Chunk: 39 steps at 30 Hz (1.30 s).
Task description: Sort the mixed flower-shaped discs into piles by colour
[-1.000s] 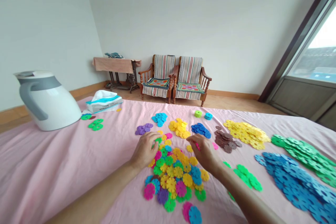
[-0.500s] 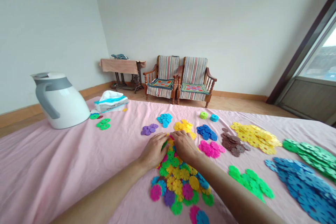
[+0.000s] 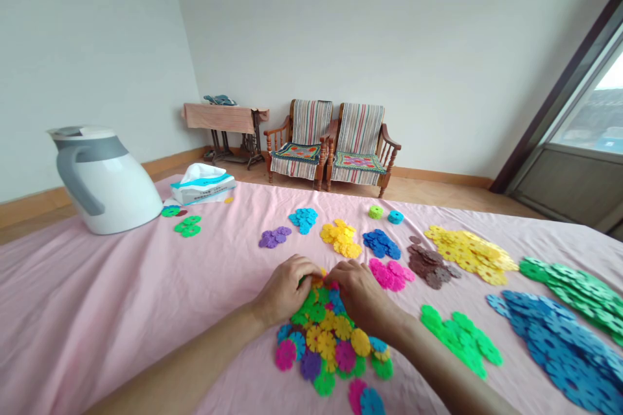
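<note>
Touching the mixed pile of discs (image 3: 335, 345), the left hand (image 3: 287, 290) and right hand (image 3: 359, 293) were held loosely curled; whether any disc was pinched could not be told.

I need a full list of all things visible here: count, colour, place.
cloth: one, pink, covers the surface
mixed discs: one pile, many colours, centre
sorted discs: many piles, one colour each, far side and right
kettle: one, white-grey, left
tissue pack: one, white-teal, beside kettle
chairs: two, wooden, striped, at wall
side table: one, brown, left of chairs
left hand: one, on mixed discs
right hand: one, on mixed discs
</note>
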Each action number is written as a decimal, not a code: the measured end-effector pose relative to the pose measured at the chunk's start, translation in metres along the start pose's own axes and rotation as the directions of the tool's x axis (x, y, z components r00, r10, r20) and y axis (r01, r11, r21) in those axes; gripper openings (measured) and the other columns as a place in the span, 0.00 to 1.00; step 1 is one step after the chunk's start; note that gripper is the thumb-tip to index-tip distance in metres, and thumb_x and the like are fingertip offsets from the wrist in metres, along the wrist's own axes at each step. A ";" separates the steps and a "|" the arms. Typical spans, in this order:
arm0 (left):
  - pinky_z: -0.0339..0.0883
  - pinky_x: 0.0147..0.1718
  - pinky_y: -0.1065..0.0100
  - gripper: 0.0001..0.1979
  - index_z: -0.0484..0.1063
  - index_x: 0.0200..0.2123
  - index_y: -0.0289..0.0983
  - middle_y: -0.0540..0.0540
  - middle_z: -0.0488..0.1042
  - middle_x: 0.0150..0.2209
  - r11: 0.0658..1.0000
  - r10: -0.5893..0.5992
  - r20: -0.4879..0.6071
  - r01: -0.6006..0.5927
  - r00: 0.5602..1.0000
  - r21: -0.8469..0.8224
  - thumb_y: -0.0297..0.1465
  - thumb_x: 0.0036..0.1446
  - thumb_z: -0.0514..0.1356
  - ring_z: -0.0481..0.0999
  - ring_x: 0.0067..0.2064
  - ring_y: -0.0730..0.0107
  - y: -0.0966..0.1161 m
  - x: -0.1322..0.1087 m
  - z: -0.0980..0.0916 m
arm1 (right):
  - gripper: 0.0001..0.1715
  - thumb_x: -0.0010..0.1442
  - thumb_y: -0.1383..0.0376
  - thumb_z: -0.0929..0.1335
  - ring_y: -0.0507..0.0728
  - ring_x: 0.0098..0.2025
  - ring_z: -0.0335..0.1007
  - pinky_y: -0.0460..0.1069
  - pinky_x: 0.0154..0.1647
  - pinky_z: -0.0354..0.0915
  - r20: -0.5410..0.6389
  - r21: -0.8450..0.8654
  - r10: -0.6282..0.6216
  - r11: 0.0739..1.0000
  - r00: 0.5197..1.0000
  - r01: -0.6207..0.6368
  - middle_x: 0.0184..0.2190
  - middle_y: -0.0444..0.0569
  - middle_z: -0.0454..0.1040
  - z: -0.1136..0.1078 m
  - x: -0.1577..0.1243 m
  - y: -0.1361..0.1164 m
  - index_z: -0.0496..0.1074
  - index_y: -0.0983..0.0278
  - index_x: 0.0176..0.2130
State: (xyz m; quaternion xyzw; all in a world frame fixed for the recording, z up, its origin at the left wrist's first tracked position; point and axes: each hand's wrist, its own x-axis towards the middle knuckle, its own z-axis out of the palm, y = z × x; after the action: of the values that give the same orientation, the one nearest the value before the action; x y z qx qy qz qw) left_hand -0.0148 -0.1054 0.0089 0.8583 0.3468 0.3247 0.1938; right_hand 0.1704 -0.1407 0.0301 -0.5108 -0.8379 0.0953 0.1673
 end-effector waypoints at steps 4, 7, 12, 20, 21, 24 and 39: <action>0.66 0.41 0.71 0.17 0.74 0.37 0.37 0.48 0.76 0.35 0.994 -0.042 -0.034 0.038 0.999 -0.107 0.19 0.53 0.48 0.74 0.39 0.71 0.003 0.001 -0.002 | 0.16 0.58 0.73 0.60 0.54 0.39 0.68 0.46 0.40 0.59 -0.099 0.128 0.080 0.990 0.992 -0.067 0.34 0.50 0.74 0.002 0.001 0.003 0.74 0.64 0.38; 0.67 0.39 0.71 0.15 0.74 0.36 0.36 0.47 0.76 0.35 0.989 -0.118 -0.143 0.103 0.983 -0.105 0.20 0.54 0.49 0.75 0.38 0.70 -0.002 0.002 -0.003 | 0.15 0.59 0.71 0.60 0.55 0.40 0.68 0.46 0.41 0.60 -0.145 0.162 0.104 0.984 0.984 -0.080 0.36 0.51 0.74 0.006 0.005 0.001 0.73 0.65 0.42; 0.68 0.37 0.71 0.14 0.74 0.34 0.37 0.48 0.77 0.33 0.984 -0.171 -0.195 0.159 0.966 -0.077 0.21 0.53 0.50 0.75 0.36 0.70 -0.013 0.003 -0.002 | 0.16 0.59 0.70 0.61 0.56 0.44 0.66 0.47 0.46 0.59 -0.111 0.088 0.119 0.990 0.987 -0.109 0.40 0.54 0.71 0.008 0.017 -0.005 0.72 0.65 0.45; 0.69 0.37 0.71 0.13 0.75 0.33 0.37 0.48 0.78 0.33 0.982 -0.184 -0.178 0.173 0.967 -0.074 0.21 0.52 0.51 0.76 0.35 0.71 -0.014 0.003 -0.001 | 0.06 0.52 0.69 0.67 0.57 0.39 0.66 0.48 0.40 0.60 -0.097 0.100 0.167 0.982 0.981 -0.157 0.34 0.53 0.69 0.015 0.035 0.008 0.69 0.67 0.34; 0.69 0.37 0.71 0.13 0.75 0.33 0.37 0.48 0.78 0.33 0.982 -0.184 -0.176 0.173 0.967 -0.075 0.21 0.52 0.51 0.76 0.36 0.71 -0.014 0.003 0.000 | 0.06 0.50 0.69 0.67 0.56 0.37 0.66 0.48 0.37 0.60 -0.103 0.121 0.175 0.979 0.979 -0.162 0.33 0.51 0.69 0.017 0.036 0.011 0.68 0.67 0.33; 0.69 0.37 0.71 0.13 0.75 0.33 0.37 0.48 0.78 0.34 0.983 -0.181 -0.176 0.170 0.968 -0.072 0.21 0.52 0.51 0.76 0.36 0.70 -0.014 0.002 0.000 | 0.06 0.47 0.69 0.68 0.53 0.30 0.64 0.46 0.29 0.58 -0.129 0.202 0.216 0.961 0.968 -0.188 0.26 0.45 0.68 0.020 0.036 0.019 0.66 0.65 0.29; 0.67 0.36 0.70 0.11 0.74 0.33 0.37 0.47 0.76 0.34 0.988 -0.153 -0.161 0.152 0.975 -0.023 0.23 0.53 0.52 0.74 0.36 0.69 -0.014 0.001 0.001 | 0.08 0.53 0.68 0.60 0.54 0.28 0.74 0.46 0.26 0.65 -0.334 0.585 0.531 0.765 0.779 -0.270 0.30 0.49 0.75 0.013 0.045 0.059 0.66 0.66 0.34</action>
State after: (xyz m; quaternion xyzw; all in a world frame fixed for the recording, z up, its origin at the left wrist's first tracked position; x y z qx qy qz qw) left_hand -0.0205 -0.0948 0.0008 0.7988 0.4246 0.3796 0.1938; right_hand 0.1949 -0.0734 0.0067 -0.6277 -0.5796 0.2164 0.4725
